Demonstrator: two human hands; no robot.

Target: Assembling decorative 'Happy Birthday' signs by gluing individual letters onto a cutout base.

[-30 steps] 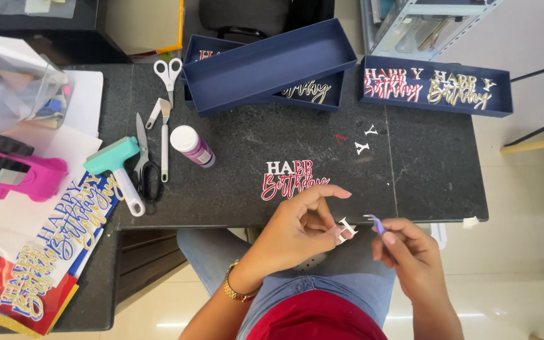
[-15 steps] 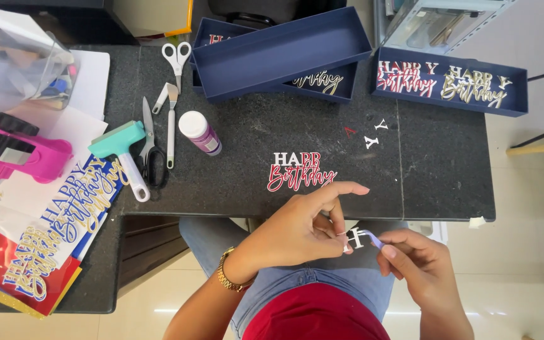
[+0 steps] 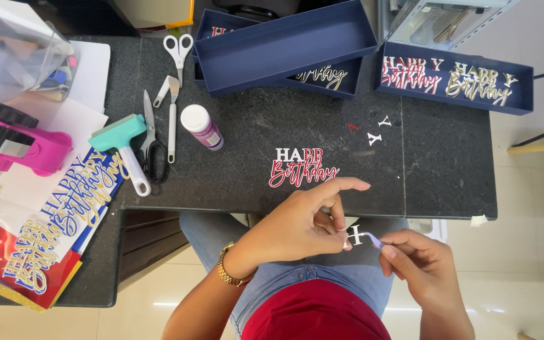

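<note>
A small white letter cut-out [image 3: 354, 235] is held just off the near edge of the dark stone table [image 3: 448, 182], above the lap; it is pinched by the left hand [image 3: 300, 223] between thumb and middle fingers, with the forefinger stretched out straight and free above it; held this way, the letter's face seems to be kept open to the tool. A thin pale-violet tool [image 3: 371, 240] is gripped in the right hand [image 3: 426, 267], fingers closed tightly round it near the tip, the tip laid against the letter's right edge; whether glue is carried on the tip cannot be told.

On the table directly above the hands, a part-built layered greeting [image 3: 300, 168] in white and red lies flat, its upper word appearing short of letters at its right end; two loose white letters [image 3: 378, 130] lie near it to the right, within reach. A capped glue bottle [image 3: 201, 126] lies on its side to the left, beside tweezers [image 3: 172, 113] and a teal-headed roller [image 3: 123, 148]; white-handled scissors [image 3: 178, 49] lie further back. Finished pieces are kept in navy trays [image 3: 524, 104] at the far edge; printed sheets [image 3: 58, 220] are piled at the left.
</note>
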